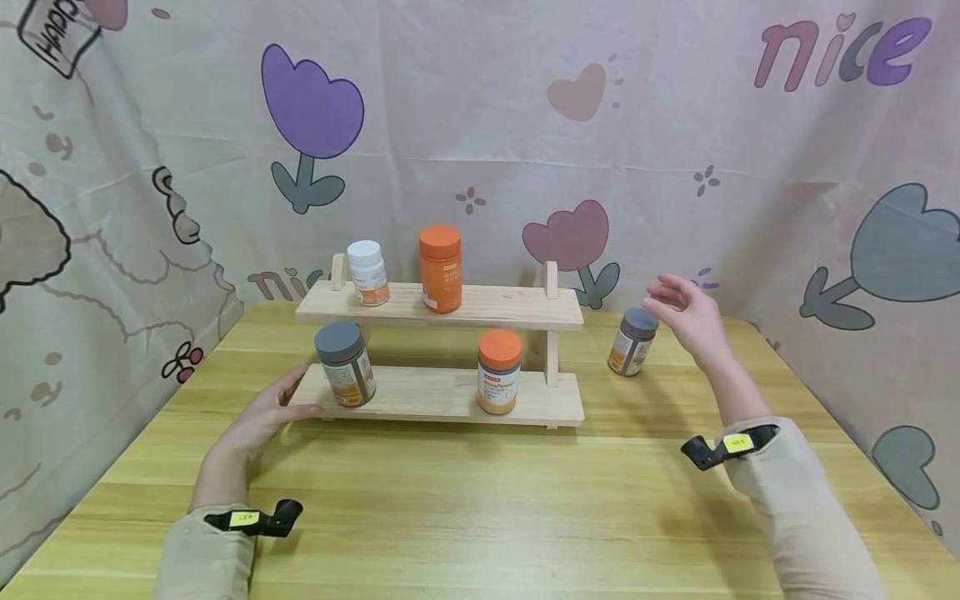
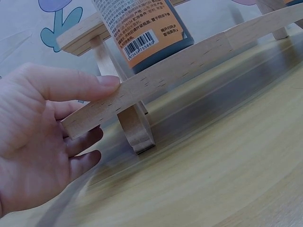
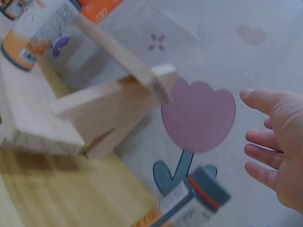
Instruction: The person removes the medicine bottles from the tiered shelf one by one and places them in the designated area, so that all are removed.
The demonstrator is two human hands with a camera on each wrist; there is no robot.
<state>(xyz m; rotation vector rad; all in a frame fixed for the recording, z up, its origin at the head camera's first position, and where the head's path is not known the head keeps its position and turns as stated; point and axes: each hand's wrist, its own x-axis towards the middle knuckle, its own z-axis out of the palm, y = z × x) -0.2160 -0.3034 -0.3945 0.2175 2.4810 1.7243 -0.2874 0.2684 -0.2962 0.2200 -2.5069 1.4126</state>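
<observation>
A two-tier wooden display shelf (image 1: 420,392) stands on the table. My left hand (image 1: 258,417) holds the left end of its lower board, thumb on the front edge and fingers behind and under it, clearest in the left wrist view (image 2: 42,118). To the right of the shelf, a grey-capped supplement bottle (image 1: 632,343) stands on the tabletop. Just above and right of that bottle is my right hand (image 1: 690,317), holding nothing. In the right wrist view its fingers (image 3: 262,142) are extended, apart from the bottle's cap (image 3: 208,187).
On the upper board stand a small white bottle (image 1: 368,275) and an orange bottle (image 1: 441,271). The lower board bears a larger grey-capped bottle (image 1: 347,367) at left and an orange-capped jar (image 1: 499,373) at right. A printed cloth (image 1: 465,108) hangs behind the table (image 1: 465,517).
</observation>
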